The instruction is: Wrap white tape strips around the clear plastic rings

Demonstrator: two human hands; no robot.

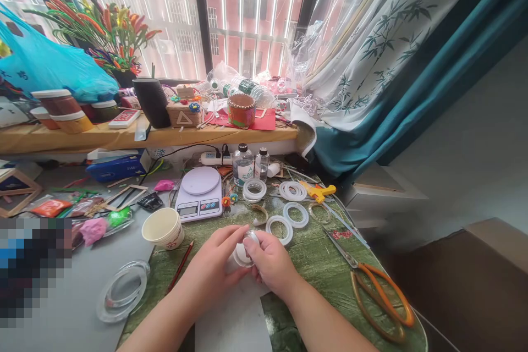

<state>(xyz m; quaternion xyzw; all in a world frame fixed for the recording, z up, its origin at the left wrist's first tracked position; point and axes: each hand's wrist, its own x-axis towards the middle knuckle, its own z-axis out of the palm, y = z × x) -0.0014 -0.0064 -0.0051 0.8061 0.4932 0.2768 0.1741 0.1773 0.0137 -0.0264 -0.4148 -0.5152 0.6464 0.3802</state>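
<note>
Both hands meet at the middle of the green table over a pale sheet (231,322). Between them is a small whitish, partly clear round piece (242,254). My left hand (216,258) has its fingers wrapped round the piece's left and far side. My right hand (272,261) pinches its upper right edge with the thumb on top. Fingers cover part of the piece, so its full shape is hidden. Just beyond the hands lie translucent rings, a near one (279,230) and another (296,214). A reddish-brown pencil (180,267) rests left of my left hand.
Stacked paper cups (163,228) and a white scale (199,192) stand at left. Large clear rings (124,291) lie farther left. Orange-handled scissors (377,291) lie at right, with a yellow glue gun (319,191) behind. Two clear bottles (243,165) stand near the sill.
</note>
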